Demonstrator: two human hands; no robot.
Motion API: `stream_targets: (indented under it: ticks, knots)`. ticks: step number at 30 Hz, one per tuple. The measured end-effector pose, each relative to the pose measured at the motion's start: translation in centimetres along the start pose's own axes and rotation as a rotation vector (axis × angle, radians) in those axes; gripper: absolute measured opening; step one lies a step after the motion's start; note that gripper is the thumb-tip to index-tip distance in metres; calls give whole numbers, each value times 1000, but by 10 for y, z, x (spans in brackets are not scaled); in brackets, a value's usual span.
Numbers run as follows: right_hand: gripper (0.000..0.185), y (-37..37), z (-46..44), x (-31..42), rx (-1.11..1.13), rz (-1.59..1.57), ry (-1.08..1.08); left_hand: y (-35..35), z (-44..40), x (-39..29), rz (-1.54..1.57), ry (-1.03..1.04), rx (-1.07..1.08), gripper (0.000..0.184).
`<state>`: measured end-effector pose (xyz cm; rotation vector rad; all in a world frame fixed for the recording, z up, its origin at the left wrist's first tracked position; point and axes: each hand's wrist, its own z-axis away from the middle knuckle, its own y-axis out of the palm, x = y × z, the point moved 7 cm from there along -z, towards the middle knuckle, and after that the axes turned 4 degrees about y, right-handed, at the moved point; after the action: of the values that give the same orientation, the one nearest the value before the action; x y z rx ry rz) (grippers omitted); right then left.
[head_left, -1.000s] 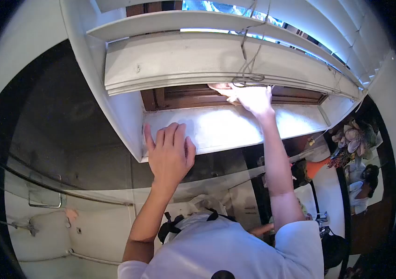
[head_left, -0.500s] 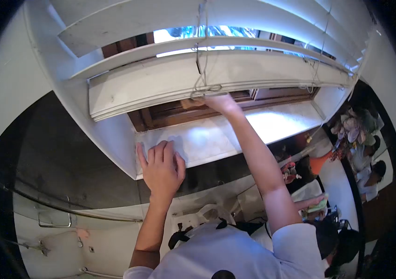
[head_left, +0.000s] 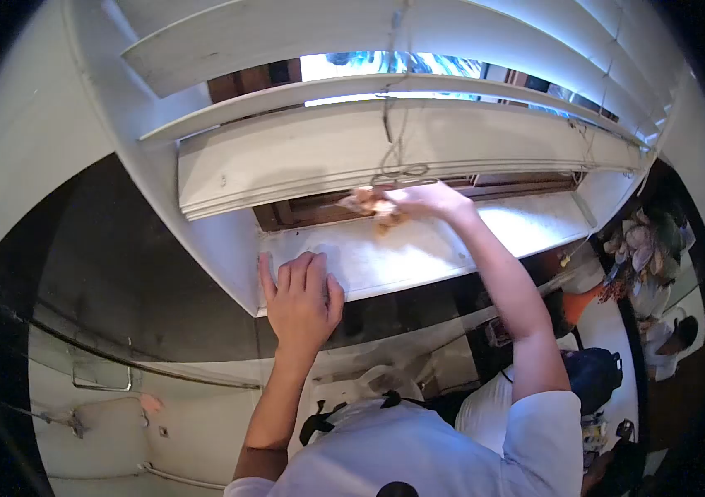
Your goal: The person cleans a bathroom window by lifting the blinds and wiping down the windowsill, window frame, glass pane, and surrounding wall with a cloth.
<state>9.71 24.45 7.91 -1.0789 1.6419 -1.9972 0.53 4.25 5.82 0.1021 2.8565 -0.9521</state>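
Observation:
My right hand [head_left: 431,200] grips a crumpled brown-and-white cloth [head_left: 375,207], just below the bottom slats of a white slatted blind [head_left: 286,153]. The cloth hangs from my fingers over the pale window sill [head_left: 418,248]; whether it touches the sill I cannot tell. On the left end of the sill, near its front edge, rests my left hand [head_left: 301,306], fingers apart and holding nothing. A tangled blind cord [head_left: 402,170] dangles right above my right hand. Behind the blind's lower edge, a brown wooden window frame [head_left: 303,211] is partly visible.
A dark glossy wall panel [head_left: 120,265] borders the sill on the left and below. At the right stand flowers [head_left: 638,244] and an orange vase [head_left: 582,305]. Other people [head_left: 671,335] are at the right edge. A metal bar [head_left: 104,385] is at lower left.
My right hand has brought the cloth down and out from under the blind's edge. My left hand stays on the sill. The view has shifted slightly; a nearby person's hand with a green cloth is out of sight.

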Motion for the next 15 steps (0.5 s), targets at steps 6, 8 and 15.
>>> stream_targets:
  ticks: [6, 8, 15]
  knots:
    - [34, -5, -3, -20, -79, -299, -114, 0, 0, 0, -28, 9, -48, 25]
    - [30, 6, -5, 22, -301, 113, -517, 1, 1, 0, -15, 11, -40, 25]
    - [31, 8, 30, 75, -419, 205, -399, 0, 3, 0, -30, 36, -19, 26]
